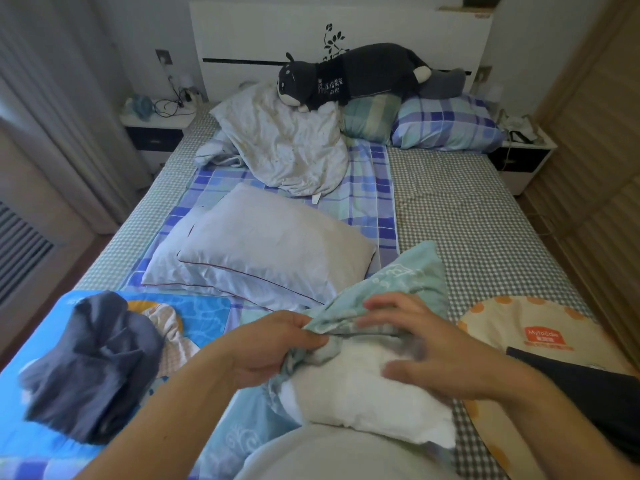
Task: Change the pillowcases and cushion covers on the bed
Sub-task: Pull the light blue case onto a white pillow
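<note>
A white cushion insert (363, 400) lies at the near edge of the bed, half inside a pale teal cover (405, 282). My left hand (273, 344) is shut on the bunched edge of the teal cover at its opening. My right hand (426, 344) rests with fingers spread over the cover's opening and the insert; it is slightly blurred. A bare lilac-white pillow (263, 251) lies in the middle of the bed. Behind it a stained white pillow (291, 143) leans near the headboard. A blue plaid pillow (446, 123) and a green plaid cushion (370, 119) sit at the head.
A dark plush animal (360, 74) lies across the pillows at the headboard. A crumpled dark grey cloth (93, 368) sits on a blue printed cover (204, 317) at the near left. A round cream and orange cushion (540, 334) lies near right. Nightstands (156, 133) flank the bed.
</note>
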